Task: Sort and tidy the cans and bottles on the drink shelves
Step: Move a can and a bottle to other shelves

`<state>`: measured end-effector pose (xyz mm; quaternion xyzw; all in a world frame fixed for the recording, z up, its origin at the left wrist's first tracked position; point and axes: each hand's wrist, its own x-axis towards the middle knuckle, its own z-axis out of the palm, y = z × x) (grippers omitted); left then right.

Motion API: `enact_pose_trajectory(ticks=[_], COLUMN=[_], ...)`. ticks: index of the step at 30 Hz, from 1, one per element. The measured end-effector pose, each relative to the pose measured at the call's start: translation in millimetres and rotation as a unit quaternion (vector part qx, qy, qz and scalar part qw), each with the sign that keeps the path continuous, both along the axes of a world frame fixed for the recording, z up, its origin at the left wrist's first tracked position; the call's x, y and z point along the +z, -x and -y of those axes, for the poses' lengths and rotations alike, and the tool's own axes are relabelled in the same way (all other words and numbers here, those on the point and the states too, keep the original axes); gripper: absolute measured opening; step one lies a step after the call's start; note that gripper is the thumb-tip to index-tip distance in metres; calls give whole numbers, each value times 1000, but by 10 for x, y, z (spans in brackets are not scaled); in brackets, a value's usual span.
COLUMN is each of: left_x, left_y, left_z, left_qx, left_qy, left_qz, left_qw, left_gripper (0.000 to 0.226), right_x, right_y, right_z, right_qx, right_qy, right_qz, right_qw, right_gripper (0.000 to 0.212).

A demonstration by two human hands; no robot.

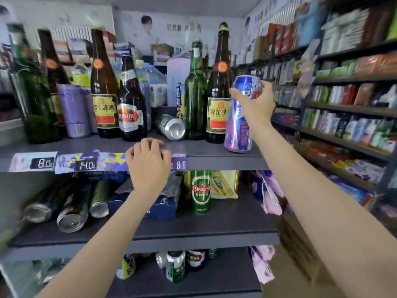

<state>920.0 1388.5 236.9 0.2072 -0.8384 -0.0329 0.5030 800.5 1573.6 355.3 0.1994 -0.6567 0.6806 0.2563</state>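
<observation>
The right hand (pixel 255 102) is gripping a blue can (pixel 247 87) by its upper part, fingers and thumb curled round it, above the right end of the top shelf (pixel 214 154). Whether this can is stacked on the purple can (pixel 238 127) standing at the shelf's front right corner, or merely held in front of it, is not resolving; the hand is covering the join. The left hand (pixel 148 164) is resting on the front edge of the top shelf, fingers curled over the lip and holding nothing, partly covering the price tags (pixel 64 164).

Risks, as judgement:
- The purple can is sitting very near the front right corner; a nudge from the held can or the wrist could be sending it off the edge.
- The brown bottle (pixel 219 100) and green bottle (pixel 195 97) are standing just beside the hand; a sideways sweep could be tipping them.
- The silver can (pixel 171 126) is lying on its side between the bottles and could be rolling forward.

Hard to read:
- The left end of the shelf is blurring with motion; bottle labels there are illegible.
- Cans lying on the middle shelf (pixel 193 231) are smeared; brands unclear apart from one upright green can (pixel 200 191).
- The bottom shelf is cut off at the frame's lower edge.
</observation>
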Motion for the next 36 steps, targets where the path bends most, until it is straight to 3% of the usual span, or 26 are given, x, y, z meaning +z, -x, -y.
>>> enact_pose_trajectory(ticks=[3,7,11,14,19,25,30,36], left_x=[107,386,661,759,774,686,670,671], left_y=[43,178,476,747,1029,1117,1157,1154], left_z=[-53,-123,-338,-474,-581,-592,-570,-544], left_qx=[28,1,-102,-126,-117,-97,-83,-81], left_qy=[-50,-73,-94,-100,-107,-40,-63,-76], left_qz=[39,87,59,43,-19,-38,26,23], left_qw=[998,993,989,986,987,994,994,994], left_gripper=[49,38,53,66,67,72,70,65], right_x=[-10,-129,-376,-384,-306,-336,-304,-256], right_y=[231,382,495,613,916,1182,1283,1369], right_z=[-45,-162,-336,-463,-495,-417,-337,-150], right_qx=[32,113,173,160,160,115,113,113], right_qy=[-40,-108,-157,-185,-240,-272,-295,-311], right_qz=[0,42,106,100,124,123,102,107], right_qw=[999,987,967,965,950,947,943,938], right_gripper=[66,82,63,59,86,108,85,82])
